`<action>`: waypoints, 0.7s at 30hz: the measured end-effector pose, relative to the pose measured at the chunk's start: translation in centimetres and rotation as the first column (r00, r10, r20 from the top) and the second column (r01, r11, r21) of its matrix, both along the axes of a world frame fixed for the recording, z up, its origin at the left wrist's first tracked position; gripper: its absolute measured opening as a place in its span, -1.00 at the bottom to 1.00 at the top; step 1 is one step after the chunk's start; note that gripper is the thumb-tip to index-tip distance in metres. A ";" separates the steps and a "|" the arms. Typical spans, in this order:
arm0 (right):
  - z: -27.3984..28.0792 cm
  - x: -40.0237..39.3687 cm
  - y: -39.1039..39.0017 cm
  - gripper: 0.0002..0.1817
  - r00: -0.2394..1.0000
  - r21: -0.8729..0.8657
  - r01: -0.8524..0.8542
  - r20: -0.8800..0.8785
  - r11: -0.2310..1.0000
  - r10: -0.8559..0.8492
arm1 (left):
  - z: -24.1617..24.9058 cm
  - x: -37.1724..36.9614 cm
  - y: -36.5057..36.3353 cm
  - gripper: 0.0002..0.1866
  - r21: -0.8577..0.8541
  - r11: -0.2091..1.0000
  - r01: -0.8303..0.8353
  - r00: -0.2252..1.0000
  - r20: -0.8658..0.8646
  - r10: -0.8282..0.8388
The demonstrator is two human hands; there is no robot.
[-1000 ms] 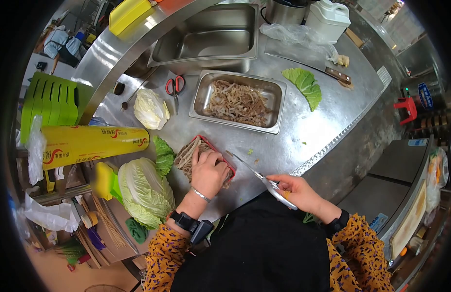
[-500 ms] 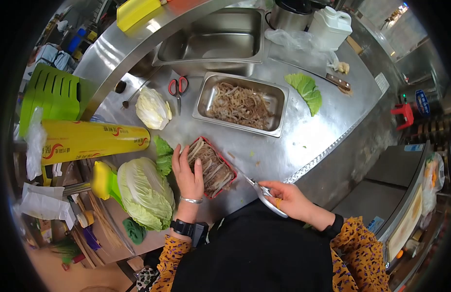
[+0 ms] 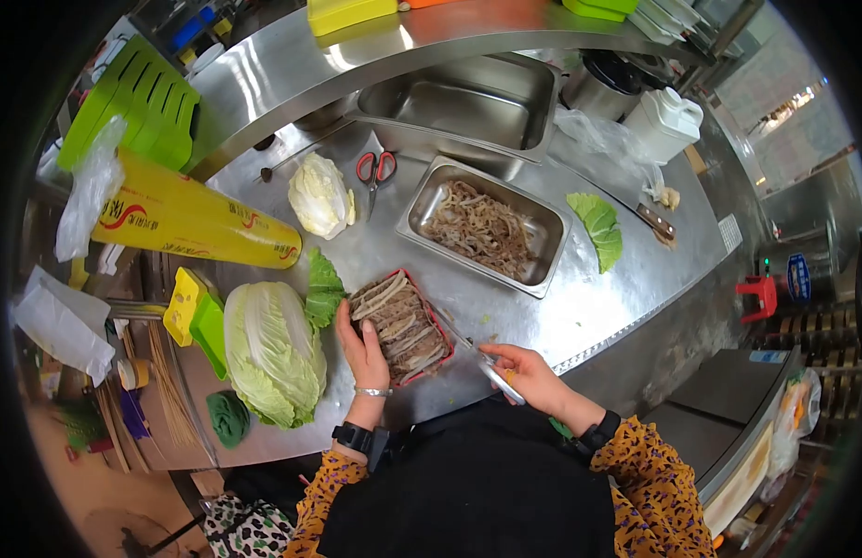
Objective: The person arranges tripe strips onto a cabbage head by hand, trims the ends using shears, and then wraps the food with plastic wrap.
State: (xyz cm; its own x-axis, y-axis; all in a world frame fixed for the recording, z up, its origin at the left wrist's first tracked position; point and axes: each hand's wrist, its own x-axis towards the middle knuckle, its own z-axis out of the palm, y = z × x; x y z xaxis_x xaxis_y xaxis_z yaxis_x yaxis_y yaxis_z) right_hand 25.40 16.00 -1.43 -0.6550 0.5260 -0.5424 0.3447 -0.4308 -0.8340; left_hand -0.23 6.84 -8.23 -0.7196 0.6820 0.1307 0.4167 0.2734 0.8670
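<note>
Two hands: left grip [image 3: 362, 346] flat against red tray [image 3: 400, 327], right grip [image 3: 527, 375] clasping scissors [image 3: 482, 358] beside it.

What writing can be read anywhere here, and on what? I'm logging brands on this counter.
Yellow roll box: red logo and dark characters, too blurred and warped to read.
Blue sign at the right edge: white marks, too small to read.
White jug: no label visible.
Red tray by the left hand: no text.
</note>
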 end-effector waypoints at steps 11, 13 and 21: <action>1.2 -0.4 -0.1 -0.60 0.987 0.112 -0.136 0.105 0.984 0.124 | -0.3 0.5 0.0 -0.45 0.033 0.998 -0.046 0.999 -0.006 0.047; 1.7 -0.6 0.2 -0.60 0.986 0.096 -0.132 0.114 0.987 0.121 | -0.6 1.1 0.3 -0.46 0.049 0.996 -0.069 0.997 -0.036 0.071; 6.1 4.1 2.9 -0.58 0.966 0.198 -0.205 0.201 0.958 0.165 | -1.0 6.0 2.8 -0.40 0.117 0.974 -0.192 0.981 -0.002 0.193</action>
